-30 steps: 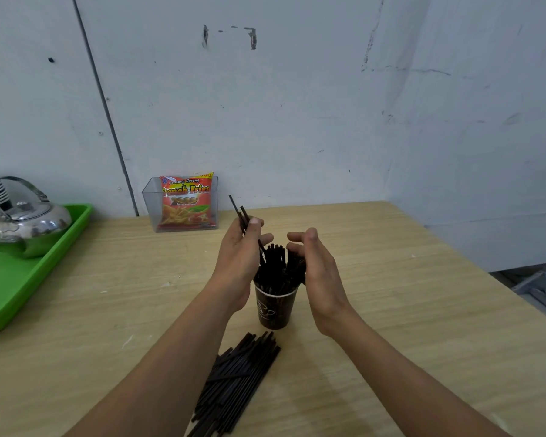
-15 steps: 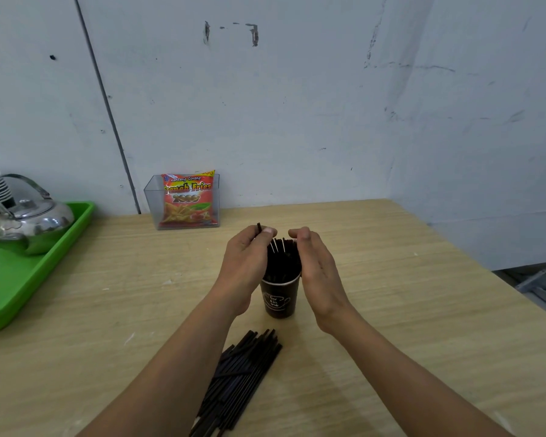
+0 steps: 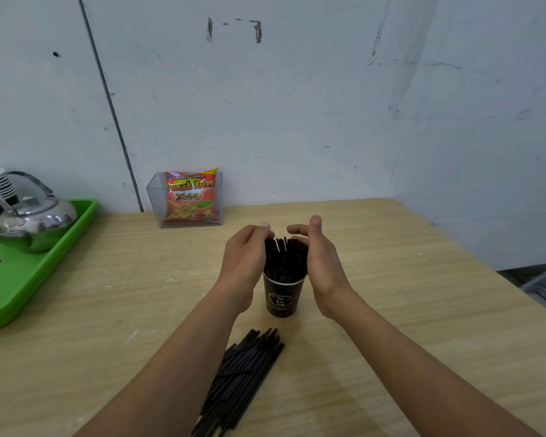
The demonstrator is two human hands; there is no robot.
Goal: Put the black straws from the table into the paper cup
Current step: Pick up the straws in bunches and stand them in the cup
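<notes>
Black straws (image 3: 286, 258) stand packed upright in a dark paper cup (image 3: 281, 296) at the middle of the light wooden desk (image 3: 391, 310), their tops rising well above the rim. Both hands cup the bundle from either side: the left hand (image 3: 245, 263) curves against the straws with its grip loosely bent around them, fingertips at the top ends, while the right hand (image 3: 320, 260) lies flat against the other side, its grip spread and pinching nothing. Nearer the camera, a loose pile of straws (image 3: 240, 383) lies on the desk, apart from the cup. Farther back stands a clear box holding a French Fries snack packet (image 3: 189, 197) (against the wall), and at far left a steel kettle (image 3: 29, 216) sits on a green tray (image 3: 29, 279).
</notes>
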